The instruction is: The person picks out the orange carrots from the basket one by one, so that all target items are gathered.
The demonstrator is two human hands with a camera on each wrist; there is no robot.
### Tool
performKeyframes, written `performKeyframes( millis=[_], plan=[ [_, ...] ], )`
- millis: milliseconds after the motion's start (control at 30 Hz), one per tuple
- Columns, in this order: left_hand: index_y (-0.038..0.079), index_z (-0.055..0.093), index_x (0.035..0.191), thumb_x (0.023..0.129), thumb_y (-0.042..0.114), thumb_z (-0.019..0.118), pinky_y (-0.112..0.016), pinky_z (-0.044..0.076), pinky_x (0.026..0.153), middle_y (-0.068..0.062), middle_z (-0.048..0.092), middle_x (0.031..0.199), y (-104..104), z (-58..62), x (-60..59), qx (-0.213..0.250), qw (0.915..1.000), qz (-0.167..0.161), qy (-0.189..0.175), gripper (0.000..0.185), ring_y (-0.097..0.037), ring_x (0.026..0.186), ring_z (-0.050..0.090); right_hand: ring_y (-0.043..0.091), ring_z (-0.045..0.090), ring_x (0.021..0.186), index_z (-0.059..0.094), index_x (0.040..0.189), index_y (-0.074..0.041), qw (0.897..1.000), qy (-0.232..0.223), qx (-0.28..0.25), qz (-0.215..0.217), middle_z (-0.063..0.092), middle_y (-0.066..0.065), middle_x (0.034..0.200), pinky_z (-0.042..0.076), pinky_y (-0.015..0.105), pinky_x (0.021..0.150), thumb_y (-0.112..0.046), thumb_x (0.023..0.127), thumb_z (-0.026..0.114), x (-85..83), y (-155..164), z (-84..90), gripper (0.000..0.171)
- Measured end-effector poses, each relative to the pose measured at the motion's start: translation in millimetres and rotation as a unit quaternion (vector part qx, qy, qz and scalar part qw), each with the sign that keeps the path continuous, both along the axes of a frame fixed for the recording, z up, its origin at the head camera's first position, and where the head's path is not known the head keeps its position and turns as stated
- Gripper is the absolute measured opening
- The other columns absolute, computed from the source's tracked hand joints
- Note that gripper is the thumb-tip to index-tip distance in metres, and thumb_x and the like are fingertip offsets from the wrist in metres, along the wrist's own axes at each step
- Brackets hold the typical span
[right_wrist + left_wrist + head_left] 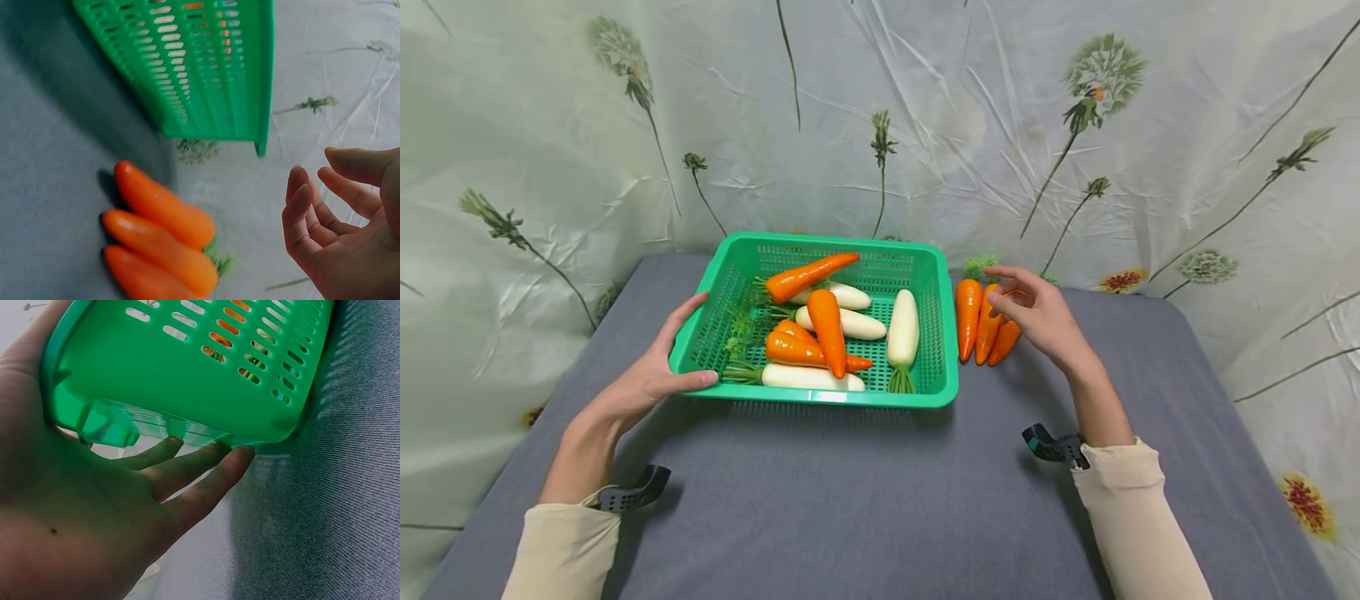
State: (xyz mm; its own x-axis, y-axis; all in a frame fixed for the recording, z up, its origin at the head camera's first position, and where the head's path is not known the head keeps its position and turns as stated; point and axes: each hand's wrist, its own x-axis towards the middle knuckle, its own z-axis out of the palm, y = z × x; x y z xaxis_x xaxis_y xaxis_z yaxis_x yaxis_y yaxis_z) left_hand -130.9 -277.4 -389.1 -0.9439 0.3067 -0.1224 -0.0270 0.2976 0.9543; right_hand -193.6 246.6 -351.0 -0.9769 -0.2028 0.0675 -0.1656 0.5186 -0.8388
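A green plastic basket [816, 396] holds several orange carrots [812, 277] and several white radishes [902, 325] with green stems. My left hand [651, 367] grips its left end, thumb at the near rim and the other fingers along the outer wall. In the left wrist view the fingertips [240, 455] lie against the basket's green side [187, 387]. To the right of the basket, three more carrots [165, 206] lie side by side on the cloth. Above these carrots is my right hand [1037, 317], fingers loosely bent with nothing between them, apart from them in the right wrist view.
A grey cloth [850, 492] covers the table. Behind and at both sides hangs a pale curtain [955, 150] printed with dandelions, close to the basket's far rim. Each wrist wears a black strap with a camera [1052, 446].
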Motion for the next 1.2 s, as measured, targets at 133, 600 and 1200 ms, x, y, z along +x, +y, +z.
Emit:
performKeyframes(
  millis=[133, 600, 1200],
  plan=[
    [0.047, 0.004, 0.165, 0.091, 0.006, 0.074, -0.015, 0.046, 0.089, -0.012, 0.009, 0.165, -1.6, -1.0, -0.1, -0.001, 1.0000, -0.001, 0.001, 0.109, -0.007, 0.117, 0.049, 0.025, 0.069, 0.098, 0.059, 0.146, -0.015, 1.000, -0.002, -0.019, 0.009, 0.064, 0.019, 0.118, 0.055, 0.030, 0.086, -0.027, 0.105, 0.063, -1.9, -12.3, 6.1, 0.043],
    [0.046, 0.004, 0.165, 0.091, 0.005, 0.073, -0.015, 0.046, 0.089, -0.013, 0.009, 0.165, -0.7, -0.2, -0.5, 0.001, 1.0000, -0.001, 0.002, 0.109, -0.006, 0.116, 0.049, 0.032, 0.066, 0.109, 0.059, 0.144, -0.007, 0.996, 0.014, -0.074, 0.052, 0.063, 0.021, 0.126, 0.058, 0.035, 0.093, -0.015, 0.103, 0.066, 2.1, -51.1, 11.2, 0.042],
    [0.046, 0.005, 0.165, 0.091, 0.005, 0.073, -0.016, 0.047, 0.089, -0.013, 0.010, 0.165, 0.3, -0.2, -1.1, 0.004, 1.0000, -0.004, 0.000, 0.109, -0.007, 0.115, 0.052, 0.046, 0.069, 0.106, 0.060, 0.140, -0.004, 0.986, -0.003, -0.116, 0.123, 0.060, 0.028, 0.130, 0.056, 0.060, 0.094, -0.007, 0.102, 0.065, 5.8, -92.1, 8.8, 0.038]
  ],
)
